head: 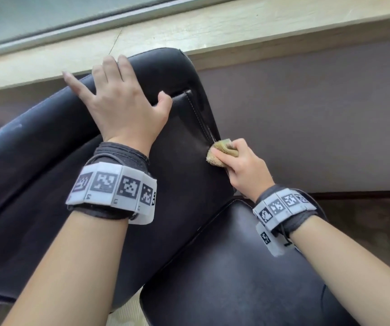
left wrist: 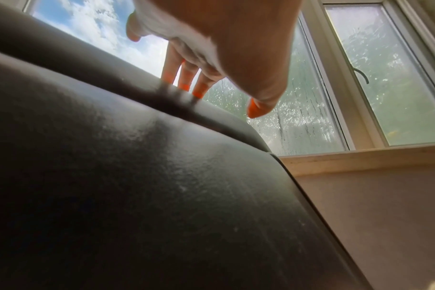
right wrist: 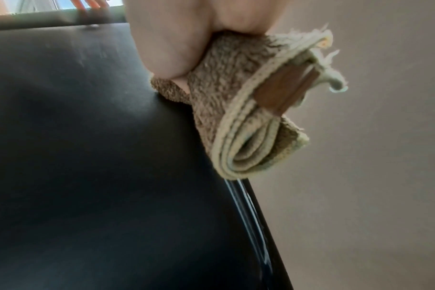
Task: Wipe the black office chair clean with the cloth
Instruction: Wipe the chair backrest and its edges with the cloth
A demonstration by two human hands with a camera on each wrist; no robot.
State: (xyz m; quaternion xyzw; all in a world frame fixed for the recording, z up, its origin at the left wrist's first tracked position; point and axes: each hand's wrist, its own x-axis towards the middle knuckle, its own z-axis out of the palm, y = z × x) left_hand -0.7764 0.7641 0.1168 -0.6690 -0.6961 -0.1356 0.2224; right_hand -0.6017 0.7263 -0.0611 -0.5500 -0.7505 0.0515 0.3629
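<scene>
Filling most of the head view, the black office chair stands with the top of its backrest up against a pale wooden window sill, its padded seat below the backrest and nearer the camera. A folded tan terry cloth presses against the right edge of the backrest, about halfway down, where a stitched seam runs along the side. The right hand grips this cloth, fingers curled round the bundle; the right wrist view shows its layered hem and a small brown tag facing away from the chair, with the thumb bearing down on the pile against the black upholstery. Up at the top of the backrest, the left hand lies spread over the rounded upper edge, fingers straight and apart, holding nothing; in the left wrist view its fingertips touch the crest of the backrest while the thumb hangs free of it. Both wrists carry dark bands with printed black-and-white marker tags. Beyond the chair top, behind the sill, a window shows sky and rain-streaked glass. A plain greyish wall runs below the sill to the right of the backrest.
</scene>
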